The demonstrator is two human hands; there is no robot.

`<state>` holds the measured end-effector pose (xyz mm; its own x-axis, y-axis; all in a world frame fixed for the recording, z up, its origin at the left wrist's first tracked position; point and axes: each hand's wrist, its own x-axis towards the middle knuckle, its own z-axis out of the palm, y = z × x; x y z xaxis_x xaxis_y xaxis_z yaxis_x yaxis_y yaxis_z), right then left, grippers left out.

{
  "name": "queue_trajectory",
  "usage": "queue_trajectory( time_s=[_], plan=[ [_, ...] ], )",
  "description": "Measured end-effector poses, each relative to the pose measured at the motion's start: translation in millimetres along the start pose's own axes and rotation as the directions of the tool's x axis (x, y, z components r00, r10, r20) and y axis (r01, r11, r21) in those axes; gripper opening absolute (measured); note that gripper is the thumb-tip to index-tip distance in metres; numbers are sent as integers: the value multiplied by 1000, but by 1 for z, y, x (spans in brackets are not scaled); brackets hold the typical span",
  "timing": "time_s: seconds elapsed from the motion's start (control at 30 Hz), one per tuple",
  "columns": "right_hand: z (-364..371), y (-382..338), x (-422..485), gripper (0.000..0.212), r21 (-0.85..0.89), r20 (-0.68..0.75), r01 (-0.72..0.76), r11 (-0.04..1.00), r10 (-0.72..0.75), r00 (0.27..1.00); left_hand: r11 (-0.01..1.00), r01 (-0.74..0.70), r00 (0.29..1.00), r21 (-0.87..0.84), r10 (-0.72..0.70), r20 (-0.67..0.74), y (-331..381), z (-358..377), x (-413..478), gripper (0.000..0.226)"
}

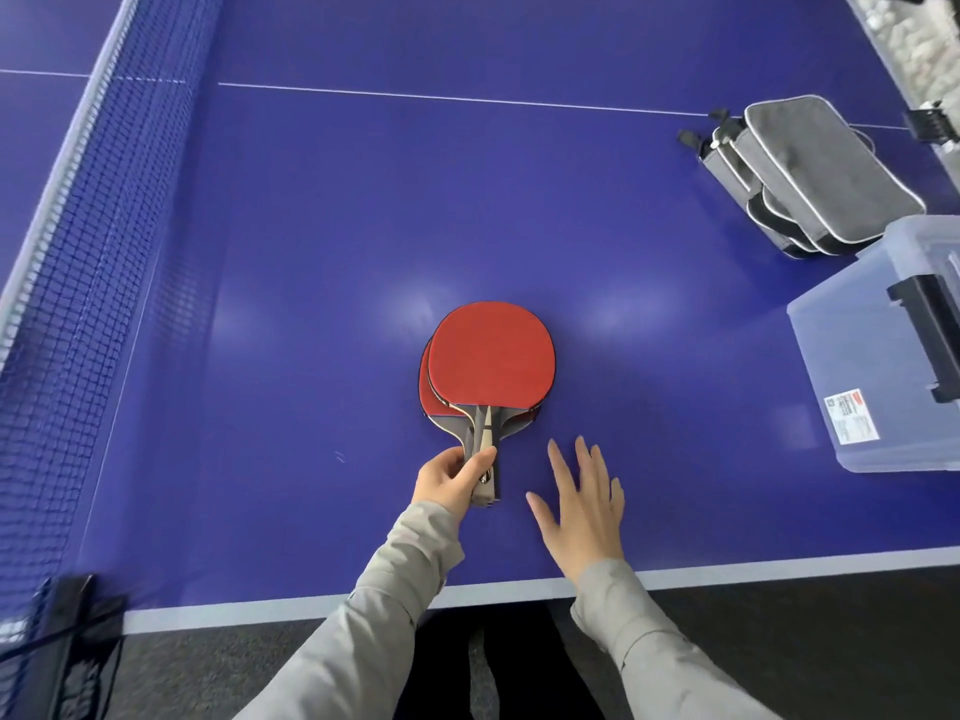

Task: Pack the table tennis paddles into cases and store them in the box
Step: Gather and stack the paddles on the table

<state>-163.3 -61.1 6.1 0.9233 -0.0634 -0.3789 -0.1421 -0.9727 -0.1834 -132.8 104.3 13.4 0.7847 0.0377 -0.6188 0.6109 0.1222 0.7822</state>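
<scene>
A stack of red table tennis paddles lies on the blue table, blades away from me, handles toward me. My left hand grips the handles of the stack. My right hand hovers just right of the handles, fingers spread and straight, holding nothing. Several grey paddle cases are piled at the far right. A clear plastic box with a black latch stands at the right edge, nearer than the cases.
The net runs along the left side, its black clamp at the near left corner. The table's white near edge crosses below my hands. A container of white balls sits at the far right corner.
</scene>
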Motion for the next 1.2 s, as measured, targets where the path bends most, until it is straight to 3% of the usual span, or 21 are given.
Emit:
queue_trajectory(
  time_s=[0.13,0.23,0.47,0.67,0.87,1.2],
  plan=[
    [8,4,4,70,-119,97,10,993,1,995,998,38,999,-40,-38,4,7,-21,-5,52],
    [9,6,4,71,-169,94,12,985,4,996,994,36,999,-99,-37,-13,3,-50,-12,59],
    [8,3,4,70,-210,113,6,978,18,993,996,-90,959,-10,84,-269,-1,-177,-31,40],
    [7,0,5,71,-262,135,11,965,25,991,991,-50,929,122,91,-359,-10,-257,-34,19],
    [4,-1,6,71,-297,149,11,955,35,988,997,4,918,73,25,-395,-14,-277,-30,10],
    [3,-2,6,72,-304,149,11,952,36,988,979,-11,849,201,115,-516,-16,-272,-36,27]
  ],
)
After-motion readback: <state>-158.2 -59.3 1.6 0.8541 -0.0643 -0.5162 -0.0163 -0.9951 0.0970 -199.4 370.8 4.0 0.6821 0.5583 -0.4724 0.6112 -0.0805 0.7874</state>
